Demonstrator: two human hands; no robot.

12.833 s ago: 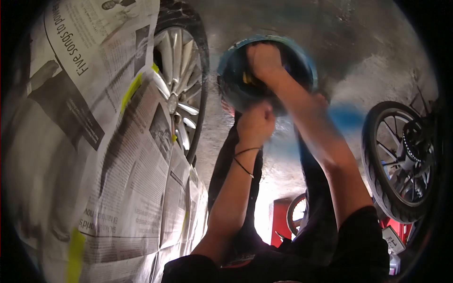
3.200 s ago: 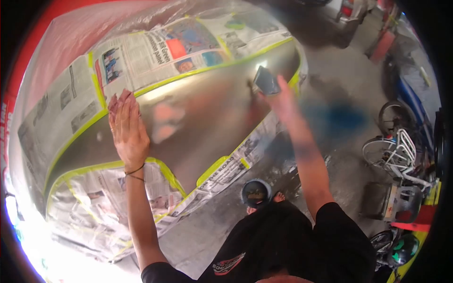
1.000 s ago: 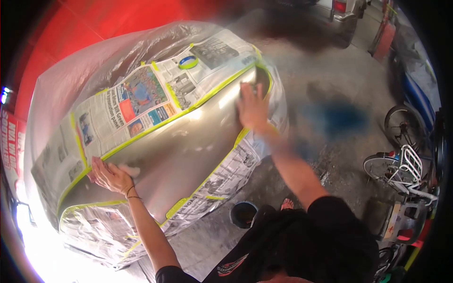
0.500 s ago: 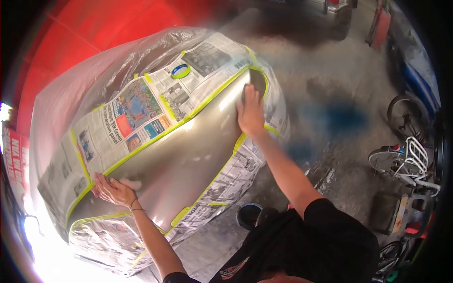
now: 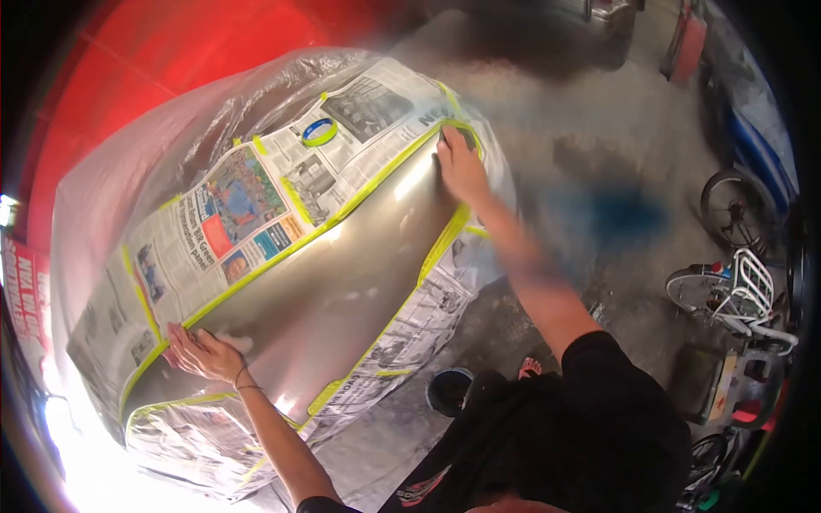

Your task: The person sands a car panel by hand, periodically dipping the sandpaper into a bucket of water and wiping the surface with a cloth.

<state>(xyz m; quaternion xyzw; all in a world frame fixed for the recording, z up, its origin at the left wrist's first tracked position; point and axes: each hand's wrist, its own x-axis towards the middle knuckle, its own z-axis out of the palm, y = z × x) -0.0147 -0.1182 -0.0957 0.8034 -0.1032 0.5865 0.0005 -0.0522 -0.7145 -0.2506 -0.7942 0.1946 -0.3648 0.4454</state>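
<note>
A bare, shiny metallic panel (image 5: pixel 342 282) is framed by yellow-green masking tape, newspaper (image 5: pixel 201 218) and clear plastic sheeting. My left hand (image 5: pixel 203 352) lies flat with fingers extended on the panel's lower left part, fingertips at the tape line. Near the panel's upper right corner, my right hand (image 5: pixel 463 167) touches the surface beside the tape; its fingers look bent together, and whatever may be under them is hidden. A blue and yellow-green tape roll (image 5: pixel 319 132) rests on the newspaper above the panel.
A dark bucket (image 5: pixel 448 392) stands on the floor close to my legs. White bicycle parts (image 5: pixel 753 286) and a wheel (image 5: pixel 734 209) are at the right. Part of a vehicle (image 5: pixel 611 21) shows at the top. A red surface (image 5: pixel 188 51) lies behind the plastic.
My right hand has moved up to the panel's corner, its fingers now more bent. My left hand has stayed nearly in place. A foot now shows by the bucket.
</note>
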